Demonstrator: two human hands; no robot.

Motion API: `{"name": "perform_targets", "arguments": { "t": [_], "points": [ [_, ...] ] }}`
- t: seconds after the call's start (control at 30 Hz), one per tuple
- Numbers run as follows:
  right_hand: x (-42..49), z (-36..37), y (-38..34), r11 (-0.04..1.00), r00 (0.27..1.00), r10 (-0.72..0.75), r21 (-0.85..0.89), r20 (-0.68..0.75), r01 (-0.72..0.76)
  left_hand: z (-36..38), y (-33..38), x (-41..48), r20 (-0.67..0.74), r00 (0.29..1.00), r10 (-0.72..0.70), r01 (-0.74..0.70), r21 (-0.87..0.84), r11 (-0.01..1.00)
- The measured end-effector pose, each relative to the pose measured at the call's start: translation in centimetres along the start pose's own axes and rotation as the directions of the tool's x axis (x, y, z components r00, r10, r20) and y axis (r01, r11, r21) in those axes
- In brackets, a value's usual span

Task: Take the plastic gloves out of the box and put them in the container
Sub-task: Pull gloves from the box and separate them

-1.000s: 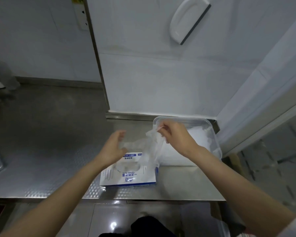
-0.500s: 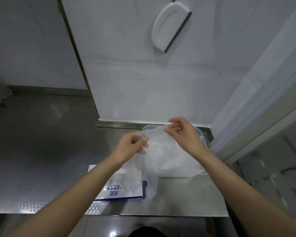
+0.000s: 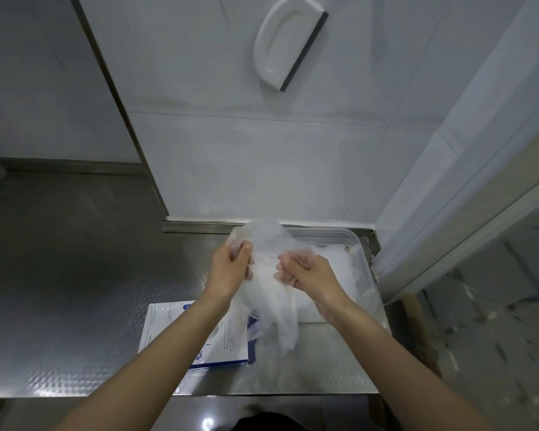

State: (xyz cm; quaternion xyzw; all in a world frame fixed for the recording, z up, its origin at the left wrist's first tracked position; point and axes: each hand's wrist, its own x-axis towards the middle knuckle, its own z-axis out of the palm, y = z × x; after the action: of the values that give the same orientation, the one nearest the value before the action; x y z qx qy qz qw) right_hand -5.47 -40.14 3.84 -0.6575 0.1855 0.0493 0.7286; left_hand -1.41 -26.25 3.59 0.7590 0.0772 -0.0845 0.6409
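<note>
The left hand (image 3: 229, 270) and right hand (image 3: 313, 273) gripped a limp bunch of plastic gloves (image 3: 266, 298) in curled fingers, above the box (image 3: 168, 331), just beside the container (image 3: 365, 255). The film looked featherlight and slippery, probably best held bunched near its top.

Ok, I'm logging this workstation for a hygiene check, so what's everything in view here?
plastic gloves: one bunch, number unclear, translucent, held up between box and container
glove box: one, white and blue, lying flat on the counter under the left forearm
container: one, clear plastic, on the counter's right end by the wall
pile of gloves: one, whitish, inside the container
squeegee: one, white with a dark blade, on the wall
counter: one, steel
wall: white tiles, behind the counter
left hand: grips the bunch's left side
right hand: grips the bunch's right side
</note>
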Motion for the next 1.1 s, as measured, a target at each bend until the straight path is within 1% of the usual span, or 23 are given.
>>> {"name": "perform_targets", "arguments": {
  "t": [0.03,0.07,0.13,0.2,0.27,0.33,0.37,0.43,0.5,0.57,0.6,0.67,0.7,0.73,0.8,0.83,0.87,0.93,0.97,1.0,1.03,1.07,1.1],
  "points": [
    [0.2,-0.2,0.0,0.999,0.998,0.004,0.049,-0.059,-0.002,-0.1,-0.2,0.1,-0.013,1.0,-0.008,0.008,0.003,1.0],
    [0.4,-0.5,0.0,0.999,0.995,0.006,0.053,-0.102,0.0,-0.3,-0.5,0.1,-0.015,1.0,-0.014,0.014,0.007,1.0],
    [0.7,-1.2,0.1,1.0,0.99,-0.01,0.005,-0.14,0.011,-0.8,-1.1,0.2,0.004,1.0,-0.027,0.027,0.021,0.999],
    [1.0,-1.8,0.4,0.998,0.989,-0.031,-0.062,-0.147,0.022,-1.3,-1.7,0.5,0.018,0.997,-0.069,0.068,0.035,0.997],
    [1.2,-2.5,0.6,0.985,0.986,-0.079,-0.165,-0.147,0.054,-1.9,-2.0,1.1,0.031,0.991,-0.132,0.131,0.038,0.991],
    [1.5,-3.2,0.7,0.959,0.987,-0.126,-0.268,-0.1,0.095,-2.4,-1.6,1.8,0.106,0.976,-0.19,0.191,0.004,0.982],
    [1.5,-3.5,0.5,0.941,0.989,-0.143,-0.315,-0.049,0.121,-2.6,-1.2,1.9,0.166,0.968,-0.187,0.186,0.021,0.982],
    [1.5,-3.9,0.2,0.903,0.985,-0.151,-0.394,0.078,0.169,-2.3,0.1,2.0,0.312,0.94,-0.136,0.1,0.128,0.987],
    [1.6,-4.1,-0.3,0.875,0.973,-0.125,-0.44,0.193,0.199,-1.3,1.3,1.9,0.45,0.891,-0.067,-0.051,0.245,0.968],
    [1.9,-4.3,-0.7,0.854,0.955,-0.098,-0.469,0.282,0.226,-0.1,2.3,1.8,0.573,0.82,-0.009,-0.238,0.355,0.904],
    [2.0,-4.5,-0.9,0.835,0.944,-0.084,-0.494,0.318,0.241,0.4,2.7,1.9,0.626,0.78,0.004,-0.306,0.376,0.875],
    [2.3,-5.1,-1.3,0.789,0.93,-0.028,-0.564,0.365,0.245,0.8,3.0,2.2,0.686,0.728,-0.001,-0.345,0.366,0.864],
    [2.4,-5.5,-1.6,0.771,0.925,0.017,-0.594,0.379,0.229,0.9,2.9,2.6,0.691,0.723,0.004,-0.354,0.366,0.861],
    [2.4,-6.1,-1.9,0.764,0.918,0.069,-0.612,0.392,0.204,0.9,2.9,3.0,0.675,0.738,0.013,-0.356,0.372,0.857],
    [2.5,-6.8,-2.4,0.761,0.894,0.162,-0.63,0.417,0.156,0.6,2.8,3.9,0.615,0.787,0.055,-0.357,0.38,0.853],
    [2.4,-7.0,-2.6,0.753,0.89,0.176,-0.64,0.42,0.153,0.5,2.9,4.3,0.588,0.805,0.076,-0.363,0.388,0.847],
    [2.6,-7.2,-2.9,0.74,0.901,0.162,-0.654,0.403,0.159,0.6,3.1,4.8,0.569,0.817,0.093,-0.371,0.395,0.84],
    [3.0,-7.2,-3.3,0.727,0.943,0.063,-0.662,0.327,0.181,0.7,3.6,5.6,0.526,0.837,0.152,-0.4,0.398,0.826],
    [3.3,-7.3,-3.6,0.731,0.965,-0.032,-0.652,0.261,0.201,0.8,4.0,6.0,0.488,0.849,0.201,-0.427,0.411,0.805],
    [3.5,-7.4,-4.1,0.74,0.971,-0.151,-0.631,0.184,0.234,1.0,4.5,6.4,0.44,0.859,0.262,-0.458,0.432,0.777],
    [3.6,-7.4,-4.6,0.749,0.956,-0.275,-0.6,0.106,0.282,1.2,5.1,6.5,0.384,0.862,0.332,-0.489,0.45,0.747],
    [3.6,-7.5,-5.1,0.742,0.918,-0.396,-0.577,0.034,0.342,1.3,5.8,6.5,0.329,0.852,0.409,-0.521,0.446,0.728],
    [3.3,-7.5,-5.7,0.705,0.861,-0.508,-0.585,-0.023,0.4,1.3,6.5,6.2,0.278,0.832,0.48,-0.555,0.411,0.723]
  ]
}}
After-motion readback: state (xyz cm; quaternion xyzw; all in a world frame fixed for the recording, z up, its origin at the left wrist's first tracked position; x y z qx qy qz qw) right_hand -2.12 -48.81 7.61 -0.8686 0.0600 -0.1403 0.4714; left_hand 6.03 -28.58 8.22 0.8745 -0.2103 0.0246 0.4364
